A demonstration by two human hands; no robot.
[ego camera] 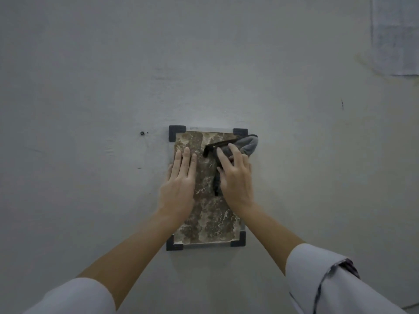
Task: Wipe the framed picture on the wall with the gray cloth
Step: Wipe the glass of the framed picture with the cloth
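Note:
The framed picture (209,219) hangs on the pale wall, a mottled brown print with dark corner brackets. My left hand (179,184) lies flat on the picture's left side, fingers together and pointing up, holding nothing. My right hand (235,177) presses the gray cloth (248,145) against the picture's upper right part. The cloth bunches out above my fingers near the top right corner, and a dark edge of it hangs down beside my thumb. Part of the picture is hidden under both hands.
A small screw or hole (142,133) sits in the wall left of the frame. A pale sheet (396,35) hangs at the top right. Bare wall surrounds the frame on all sides.

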